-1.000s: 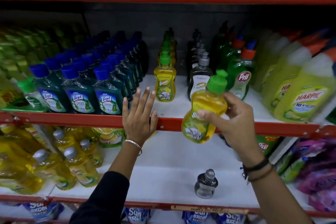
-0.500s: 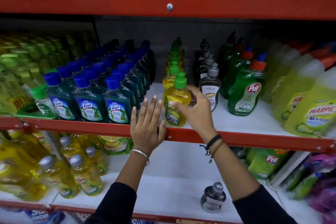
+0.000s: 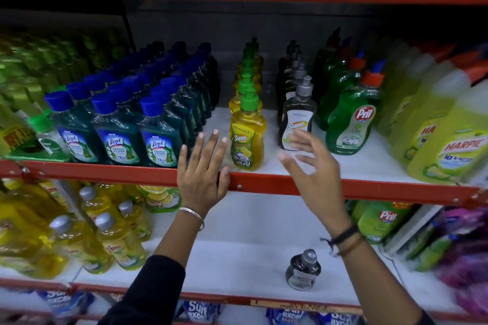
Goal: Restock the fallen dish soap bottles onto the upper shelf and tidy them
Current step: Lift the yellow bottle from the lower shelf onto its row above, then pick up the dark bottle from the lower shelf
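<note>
Grey-capped bottle stands alone, lower centre-right, on lower shelf. Likely light, rigid, slick plastic: grip body below cap. Left hand spread, empty, on shelf edge. Right hand spread, empty, beside yellow bottle.

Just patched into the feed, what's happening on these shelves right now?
A person is restocking dish soap. The yellow bottle stands upright at the front of its row on the upper shelf, held by neither hand. The right hand is open beside it, and the left hand rests open on the shelf edge. A grey bottle stands alone on the lower shelf.
</note>
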The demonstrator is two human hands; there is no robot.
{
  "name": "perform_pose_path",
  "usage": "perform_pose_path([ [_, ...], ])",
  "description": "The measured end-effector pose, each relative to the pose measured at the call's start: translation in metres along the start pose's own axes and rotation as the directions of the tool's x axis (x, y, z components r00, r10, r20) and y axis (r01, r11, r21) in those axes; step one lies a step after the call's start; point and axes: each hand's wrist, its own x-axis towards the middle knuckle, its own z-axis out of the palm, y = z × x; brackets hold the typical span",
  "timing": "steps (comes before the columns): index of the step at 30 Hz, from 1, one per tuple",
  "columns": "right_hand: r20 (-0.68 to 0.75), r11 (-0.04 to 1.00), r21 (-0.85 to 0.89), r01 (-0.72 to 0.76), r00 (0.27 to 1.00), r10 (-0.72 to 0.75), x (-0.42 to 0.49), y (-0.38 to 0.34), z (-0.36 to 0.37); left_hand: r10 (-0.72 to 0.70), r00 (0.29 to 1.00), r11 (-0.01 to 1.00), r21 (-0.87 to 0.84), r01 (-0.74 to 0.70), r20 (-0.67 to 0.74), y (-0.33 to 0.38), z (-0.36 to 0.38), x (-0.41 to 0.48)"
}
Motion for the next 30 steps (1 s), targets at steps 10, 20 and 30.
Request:
perform_pose_path([
  [10,0.18,0.934,-0.13,-0.334,0.918,0.353,-0.122,0.122,-0.048,-0.166,0.985,0.984,0.08,0.161,0.053,0.009,-0.003,-0.017],
  [20,0.401,0.819,-0.254,-0.514,0.715,0.573,-0.16,0.203,-0.041,-0.213,0.977,0.977,-0.009,0.213,0.023,0.019,0.0,-0.004],
  [30,0.403,0.878,-0.217,-0.427,0.78,0.479,-0.135,0.168,-0.057,-0.195,0.981,0.981,0.002,0.195,0.006,0.016,0.004,-0.006],
])
